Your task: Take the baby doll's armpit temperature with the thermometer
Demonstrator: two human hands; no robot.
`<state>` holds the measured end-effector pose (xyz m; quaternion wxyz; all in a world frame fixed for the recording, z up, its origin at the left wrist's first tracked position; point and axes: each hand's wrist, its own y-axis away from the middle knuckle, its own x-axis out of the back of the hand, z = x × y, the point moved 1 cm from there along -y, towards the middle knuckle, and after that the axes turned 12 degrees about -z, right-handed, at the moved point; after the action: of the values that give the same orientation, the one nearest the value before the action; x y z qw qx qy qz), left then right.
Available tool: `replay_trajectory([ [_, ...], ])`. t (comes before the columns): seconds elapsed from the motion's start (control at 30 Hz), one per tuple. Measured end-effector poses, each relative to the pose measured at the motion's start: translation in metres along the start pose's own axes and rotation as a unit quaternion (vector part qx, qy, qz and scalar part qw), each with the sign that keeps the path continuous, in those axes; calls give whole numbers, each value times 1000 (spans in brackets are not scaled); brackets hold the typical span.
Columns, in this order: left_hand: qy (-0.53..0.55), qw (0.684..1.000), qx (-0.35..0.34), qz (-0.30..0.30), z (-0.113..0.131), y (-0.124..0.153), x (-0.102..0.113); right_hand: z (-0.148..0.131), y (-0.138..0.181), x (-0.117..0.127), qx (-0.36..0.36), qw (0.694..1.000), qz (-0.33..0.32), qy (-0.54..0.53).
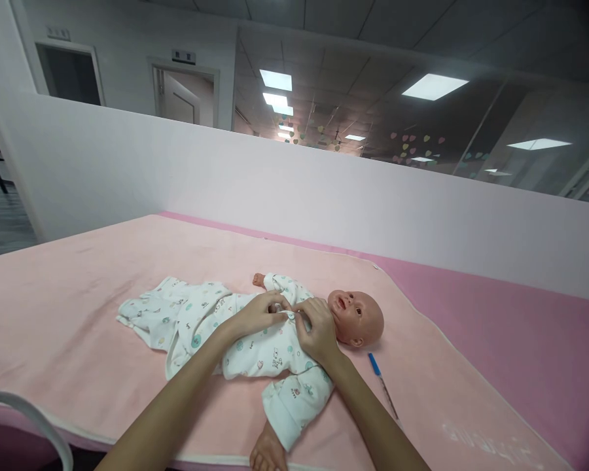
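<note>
Doll lies on its back on the pink mat near the mat's right edge, head toward that edge, dressed in a white printed suit. Both hands meet at the suit's chest just below the chin. The left hand pinches the fabric with a closed grip; the right hand pinches the facing edge likewise. A blue-capped pen lies on the mat just beside the right wrist.

— What can't you see?
— The romper's front fastening, hidden under the fingertips of the left hand and right hand.
— Anything else?
— Both forearms are cut off at the bottom edge.
</note>
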<state>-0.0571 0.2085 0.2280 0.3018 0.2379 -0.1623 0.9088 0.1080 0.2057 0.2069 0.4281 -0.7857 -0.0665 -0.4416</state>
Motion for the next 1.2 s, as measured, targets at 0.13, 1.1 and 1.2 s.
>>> replay_trajectory([
  [0.13,1,1000,3,-4,0,0,1,1,-1,-2,-4,1000,2,-9],
  [1.1,27,999,12,15,-1,0,1,-4,-1,-2,3,999,-25,-27],
  [1.2,33,999,10,7,-1,0,3,-4,0,-3,7,999,-28,-19],
])
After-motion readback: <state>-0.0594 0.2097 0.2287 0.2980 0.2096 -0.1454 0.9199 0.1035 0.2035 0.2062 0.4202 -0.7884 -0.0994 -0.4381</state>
